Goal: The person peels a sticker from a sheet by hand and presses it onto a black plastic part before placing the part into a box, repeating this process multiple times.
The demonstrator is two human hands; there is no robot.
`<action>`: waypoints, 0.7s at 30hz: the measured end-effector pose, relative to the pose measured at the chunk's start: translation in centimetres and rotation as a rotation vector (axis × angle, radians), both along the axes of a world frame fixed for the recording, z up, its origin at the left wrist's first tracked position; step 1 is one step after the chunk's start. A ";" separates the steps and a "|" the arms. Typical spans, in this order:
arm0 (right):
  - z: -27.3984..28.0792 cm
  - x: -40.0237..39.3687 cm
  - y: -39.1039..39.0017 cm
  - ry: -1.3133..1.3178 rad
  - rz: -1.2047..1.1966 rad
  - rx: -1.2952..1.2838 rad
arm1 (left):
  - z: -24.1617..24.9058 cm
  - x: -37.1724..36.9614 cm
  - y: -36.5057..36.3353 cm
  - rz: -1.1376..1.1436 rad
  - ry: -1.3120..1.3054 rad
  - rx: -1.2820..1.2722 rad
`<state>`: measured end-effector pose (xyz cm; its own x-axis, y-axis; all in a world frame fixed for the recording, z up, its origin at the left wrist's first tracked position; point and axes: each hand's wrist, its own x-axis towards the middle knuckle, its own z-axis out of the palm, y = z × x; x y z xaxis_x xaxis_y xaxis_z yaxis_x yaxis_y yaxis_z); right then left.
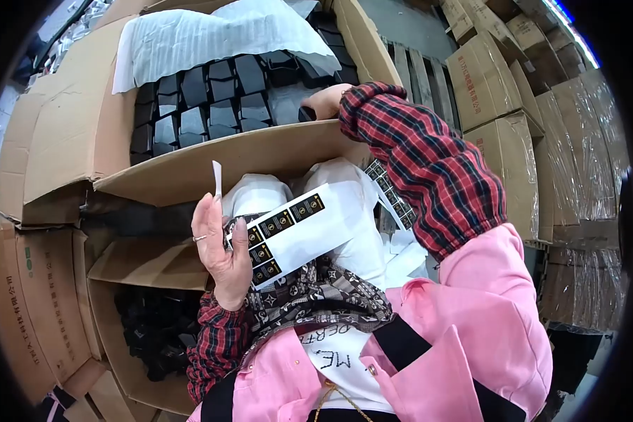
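My left hand is closed on a white sticker sheet that carries a few black-and-gold labels at its left side and upper edge. A narrow white strip sticks up from the fingers of that hand. My right hand reaches over the near wall of a large cardboard box, its fingers closed round a black plastic piece. Rows of similar black pieces fill the box. White foam sheeting covers their far part.
At lower left, an open carton holds a heap of black pieces. Another label sheet lies beside my right sleeve. Stacked cartons and a wooden pallet stand at right. Brown cartons stand at left.
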<state>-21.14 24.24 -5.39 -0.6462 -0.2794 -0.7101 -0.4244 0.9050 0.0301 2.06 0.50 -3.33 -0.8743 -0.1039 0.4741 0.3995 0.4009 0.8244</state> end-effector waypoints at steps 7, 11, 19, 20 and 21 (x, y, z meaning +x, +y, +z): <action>3.3 1.8 0.9 0.448 -0.335 -1.064 | 0.7 1.0 -0.1 -0.218 -0.215 0.438; 7.0 13.2 -3.1 0.210 -0.529 -1.898 | 2.2 0.4 0.6 -0.248 -0.239 0.541; 5.2 26.2 -6.6 0.052 -0.715 -1.873 | 3.4 2.3 2.9 -0.286 -0.294 0.431; 5.2 26.9 -6.0 -0.140 -0.758 -1.834 | 3.0 2.8 2.9 -0.308 -0.299 0.348; 4.4 27.3 -6.2 -0.265 -0.794 -1.857 | 2.7 3.1 2.8 -0.341 -0.308 0.305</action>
